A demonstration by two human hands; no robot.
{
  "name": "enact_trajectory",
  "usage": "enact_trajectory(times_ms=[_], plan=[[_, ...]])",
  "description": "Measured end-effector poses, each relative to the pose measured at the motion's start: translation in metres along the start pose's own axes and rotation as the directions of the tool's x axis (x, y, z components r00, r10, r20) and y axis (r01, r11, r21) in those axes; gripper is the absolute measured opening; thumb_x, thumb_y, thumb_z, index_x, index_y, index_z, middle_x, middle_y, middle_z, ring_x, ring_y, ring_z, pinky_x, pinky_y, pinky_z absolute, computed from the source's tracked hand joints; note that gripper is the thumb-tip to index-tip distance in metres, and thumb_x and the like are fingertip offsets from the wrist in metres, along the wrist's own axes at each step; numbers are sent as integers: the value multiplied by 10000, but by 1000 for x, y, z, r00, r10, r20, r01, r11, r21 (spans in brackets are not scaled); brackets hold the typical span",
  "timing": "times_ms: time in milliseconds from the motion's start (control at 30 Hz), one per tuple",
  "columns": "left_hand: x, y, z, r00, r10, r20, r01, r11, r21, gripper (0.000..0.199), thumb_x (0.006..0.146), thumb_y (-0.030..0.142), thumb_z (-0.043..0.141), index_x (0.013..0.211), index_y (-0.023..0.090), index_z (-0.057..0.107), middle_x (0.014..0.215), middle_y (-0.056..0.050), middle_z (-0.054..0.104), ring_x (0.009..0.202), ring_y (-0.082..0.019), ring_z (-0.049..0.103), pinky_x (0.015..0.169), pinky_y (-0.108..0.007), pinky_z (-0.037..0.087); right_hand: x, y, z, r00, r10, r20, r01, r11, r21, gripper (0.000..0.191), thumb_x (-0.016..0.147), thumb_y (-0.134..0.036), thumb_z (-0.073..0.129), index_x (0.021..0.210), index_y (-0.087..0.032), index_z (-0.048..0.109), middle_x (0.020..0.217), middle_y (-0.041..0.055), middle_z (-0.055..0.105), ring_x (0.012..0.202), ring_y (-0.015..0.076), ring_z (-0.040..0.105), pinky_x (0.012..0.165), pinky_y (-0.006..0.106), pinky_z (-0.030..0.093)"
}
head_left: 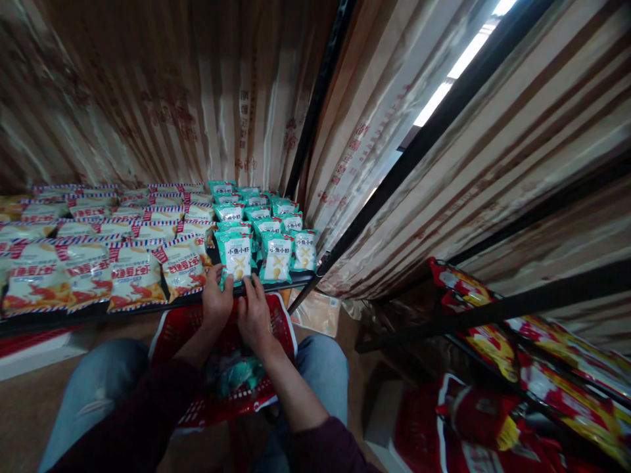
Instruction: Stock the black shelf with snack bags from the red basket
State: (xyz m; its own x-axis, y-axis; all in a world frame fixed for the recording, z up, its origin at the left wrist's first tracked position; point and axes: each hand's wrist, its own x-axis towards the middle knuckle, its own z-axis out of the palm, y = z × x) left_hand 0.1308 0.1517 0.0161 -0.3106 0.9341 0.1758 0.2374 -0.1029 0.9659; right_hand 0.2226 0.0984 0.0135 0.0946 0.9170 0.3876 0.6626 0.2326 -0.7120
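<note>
A teal-and-white snack bag (237, 257) stands upright at the front of the shelf, in a block of matching bags. My left hand (217, 299) has its fingers closed at the bag's lower left corner. At its lower right edge are the fingers of my right hand (255, 315), bent against the bag. Right beside it stands another teal snack bag (277, 257). Below my hands, between my knees, is a red plastic basket (280, 315) with a white rim. More teal bags (239, 373) lie in it, partly hidden by my forearms.
Rows of white-and-orange snack bags (134, 276) fill the shelf to the left. A dark metal post (379, 203) slants up to the right of the teal bags. Red-and-yellow packets (493, 348) hang over a lower rack at right, and printed sheeting (236, 98) covers the back.
</note>
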Motion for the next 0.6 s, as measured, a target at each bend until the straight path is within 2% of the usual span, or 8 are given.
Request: enact_trajectory(times_ms=[167, 367, 467, 600], plan=[[-3, -1, -2, 992, 126, 1, -125, 981, 147, 456, 790, 334, 520, 1201, 137, 516, 1230, -157, 557, 1207, -309, 473, 1058, -480, 323, -1, 8, 5, 999, -26, -24, 26, 999, 24, 504, 846, -101, 393, 1347, -99, 440, 1434, 157, 383, 1351, 244, 338, 1095, 430, 360], [-5, 4, 2, 981, 190, 47, -195, 974, 118, 660, 818, 303, 507, 1408, 104, 290, 1461, -178, 340, 1360, -276, 304, 1125, -422, 230, -2, 11, 4, 1000, -17, -12, 17, 999, 34, 476, 859, -107, 380, 1326, -93, 469, 1429, 164, 392, 1340, 240, 358, 1098, 420, 362], [-5, 4, 6, 977, 207, 56, -212, 970, 115, 662, 833, 310, 494, 1419, 98, 270, 1476, -178, 316, 1374, -266, 279, 1132, -416, 217, -2, 8, 1, 999, 5, -43, -2, 999, 54, 456, 873, -123, 376, 1314, -138, 490, 1422, 135, 408, 1325, 226, 383, 1093, 414, 371], [-4, 0, 11, 968, 240, 67, -247, 961, 126, 656, 846, 325, 472, 1417, 72, 268, 1483, -194, 294, 1386, -263, 251, 1138, -413, 202, 5, -1, -4, 996, 7, -90, -2, 998, 64, 423, 917, -180, 324, 1300, -122, 495, 1403, 150, 432, 1309, 211, 403, 1092, 427, 363]])
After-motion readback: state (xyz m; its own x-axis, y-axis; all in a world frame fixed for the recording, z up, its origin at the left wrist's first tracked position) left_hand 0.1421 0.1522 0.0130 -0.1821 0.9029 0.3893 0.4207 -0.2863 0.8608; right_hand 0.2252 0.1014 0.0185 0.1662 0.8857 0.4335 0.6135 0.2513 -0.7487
